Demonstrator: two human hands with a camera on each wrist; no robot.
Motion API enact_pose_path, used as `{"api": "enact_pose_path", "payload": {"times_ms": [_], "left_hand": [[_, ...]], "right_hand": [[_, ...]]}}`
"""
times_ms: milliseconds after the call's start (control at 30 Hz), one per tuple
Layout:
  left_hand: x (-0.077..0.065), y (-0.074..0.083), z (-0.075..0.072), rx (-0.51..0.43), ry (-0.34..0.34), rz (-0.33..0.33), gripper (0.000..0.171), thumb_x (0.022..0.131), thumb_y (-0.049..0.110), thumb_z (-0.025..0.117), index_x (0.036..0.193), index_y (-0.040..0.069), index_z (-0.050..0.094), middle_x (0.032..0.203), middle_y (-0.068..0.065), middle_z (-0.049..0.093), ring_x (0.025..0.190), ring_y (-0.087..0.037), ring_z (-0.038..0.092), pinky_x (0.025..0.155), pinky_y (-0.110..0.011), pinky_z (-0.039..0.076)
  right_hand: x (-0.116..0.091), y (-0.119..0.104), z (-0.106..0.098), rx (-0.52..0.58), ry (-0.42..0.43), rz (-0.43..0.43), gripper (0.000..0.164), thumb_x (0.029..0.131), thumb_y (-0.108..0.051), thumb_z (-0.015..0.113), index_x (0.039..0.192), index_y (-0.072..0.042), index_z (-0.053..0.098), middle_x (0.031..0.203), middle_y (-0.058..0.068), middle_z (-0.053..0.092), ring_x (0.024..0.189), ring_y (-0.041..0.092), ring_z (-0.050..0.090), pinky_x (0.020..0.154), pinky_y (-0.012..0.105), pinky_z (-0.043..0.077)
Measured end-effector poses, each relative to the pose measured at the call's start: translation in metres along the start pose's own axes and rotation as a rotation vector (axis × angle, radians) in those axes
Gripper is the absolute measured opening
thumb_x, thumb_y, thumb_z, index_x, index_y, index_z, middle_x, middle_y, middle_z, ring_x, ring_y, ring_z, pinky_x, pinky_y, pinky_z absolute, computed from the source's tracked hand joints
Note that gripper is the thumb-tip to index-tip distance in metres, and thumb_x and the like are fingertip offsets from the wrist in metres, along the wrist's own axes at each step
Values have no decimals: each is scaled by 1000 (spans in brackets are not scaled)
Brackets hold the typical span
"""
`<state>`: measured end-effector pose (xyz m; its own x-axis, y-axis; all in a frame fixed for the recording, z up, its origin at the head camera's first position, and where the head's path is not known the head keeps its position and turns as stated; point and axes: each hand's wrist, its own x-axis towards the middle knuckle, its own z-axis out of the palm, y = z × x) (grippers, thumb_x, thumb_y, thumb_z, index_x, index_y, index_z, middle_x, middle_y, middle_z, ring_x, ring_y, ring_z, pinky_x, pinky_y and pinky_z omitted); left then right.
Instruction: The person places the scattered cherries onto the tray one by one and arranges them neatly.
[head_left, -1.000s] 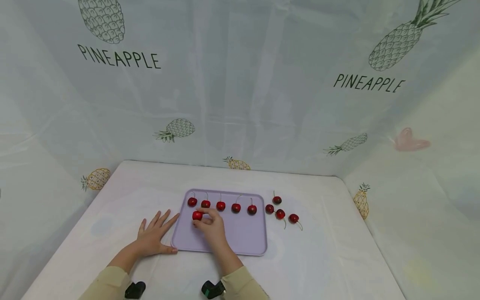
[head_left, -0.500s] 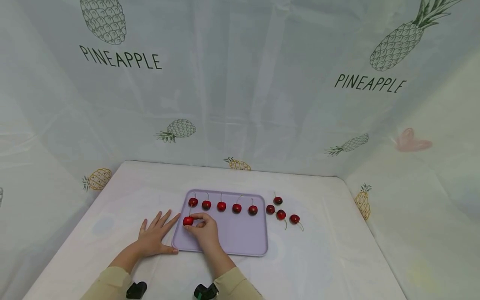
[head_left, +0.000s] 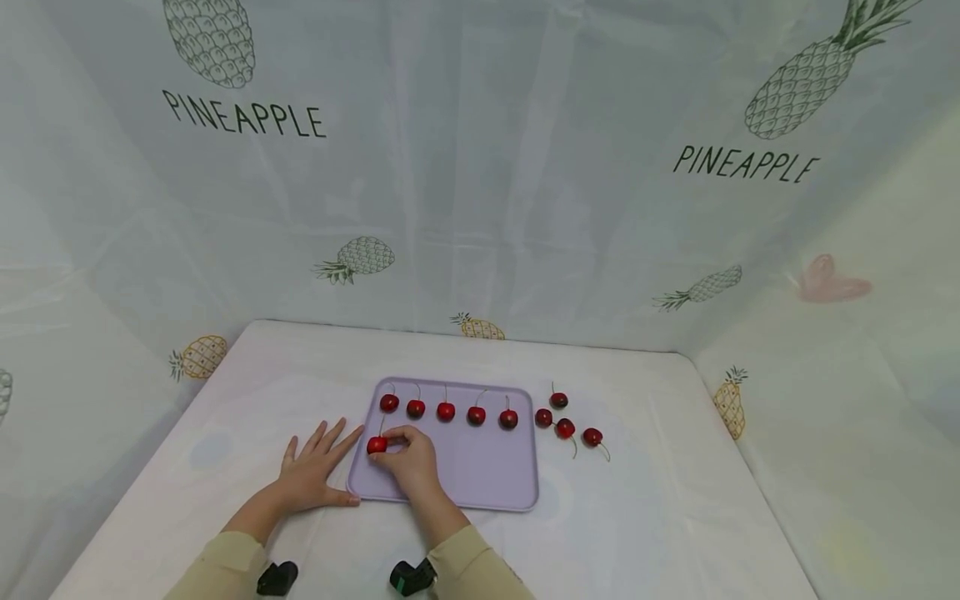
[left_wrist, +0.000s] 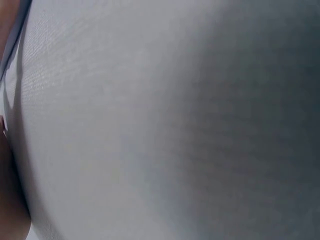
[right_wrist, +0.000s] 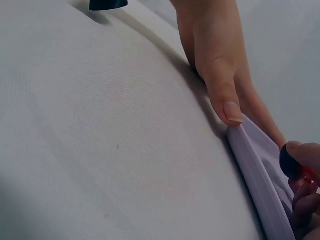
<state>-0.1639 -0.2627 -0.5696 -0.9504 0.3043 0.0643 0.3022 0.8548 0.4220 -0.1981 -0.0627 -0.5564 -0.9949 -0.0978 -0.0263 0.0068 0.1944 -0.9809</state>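
Note:
A lilac tray (head_left: 480, 475) lies on the white-covered table, with a row of several stemmed cherries (head_left: 446, 412) along its far side. My right hand (head_left: 415, 467) pinches another cherry (head_left: 377, 445) between thumb and fingers, at the tray's left side below the row's first cherry; its stem points away from me. In the right wrist view this cherry (right_wrist: 289, 162) shows dark and red between the fingertips. My left hand (head_left: 311, 477) rests spread on the table, its thumb and index fingertip at the tray's left edge. The left wrist view shows mostly blurred cloth.
To the right of the tray lie several loose cherries (head_left: 565, 428) on the table (head_left: 637, 500). A curtain printed with pineapples hangs behind and at both sides. Dark wrist devices (head_left: 412, 577) sit by both sleeves.
My right hand has moved left and nearer to me with the cherry, from below the second cherry to below the first. My left hand has stayed at the tray's edge.

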Motion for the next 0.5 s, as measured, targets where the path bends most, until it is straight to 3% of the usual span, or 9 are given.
{"api": "enact_pose_path", "payload": {"times_ms": [167, 500], "left_hand": [[0, 5, -4, -41, 1, 9, 108, 64, 76, 70, 153, 28, 30, 156, -23, 22, 140, -53, 8, 99, -78, -7], [2, -2, 2, 24, -17, -21, 111, 63, 78, 68, 154, 32, 26, 157, -20, 21, 141, -50, 9, 101, -77, -5]], "right_hand": [[-1, 0, 2, -39, 12, 9, 28, 67, -5, 88, 89, -12, 71, 78, -10, 65, 65, 3, 52, 56, 20, 43], [-2, -1, 4, -97, 27, -10, 26, 70, -11, 88, 88, -15, 71, 78, -12, 65, 65, 3, 51, 59, 22, 44]]}}
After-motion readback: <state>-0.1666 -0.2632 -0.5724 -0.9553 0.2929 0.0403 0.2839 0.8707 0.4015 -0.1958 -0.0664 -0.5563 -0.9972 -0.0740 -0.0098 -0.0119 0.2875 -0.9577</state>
